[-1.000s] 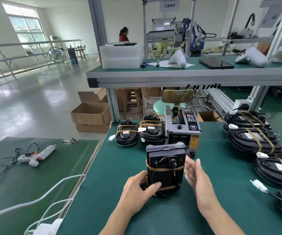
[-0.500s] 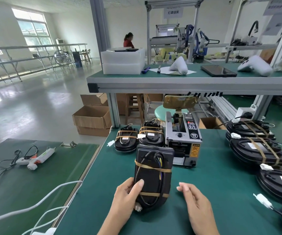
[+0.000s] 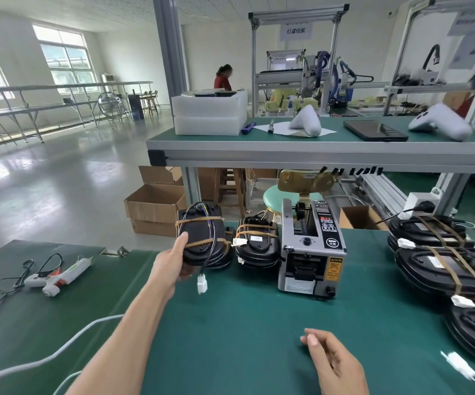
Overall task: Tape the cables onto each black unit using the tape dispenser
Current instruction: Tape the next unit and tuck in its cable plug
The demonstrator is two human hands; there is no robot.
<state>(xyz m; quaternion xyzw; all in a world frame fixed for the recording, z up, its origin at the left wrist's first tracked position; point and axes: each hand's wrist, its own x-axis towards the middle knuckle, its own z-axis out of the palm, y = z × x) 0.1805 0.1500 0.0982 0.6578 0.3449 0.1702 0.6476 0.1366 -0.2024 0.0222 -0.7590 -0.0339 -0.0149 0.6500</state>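
Atop white foam trays point(image 3: 209, 121), dark round parts point(image 3: 208, 93).

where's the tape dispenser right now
In the head view the tape dispenser stands on the green bench just right of centre, beside a taped black unit on its left and a stack of taped units further right.
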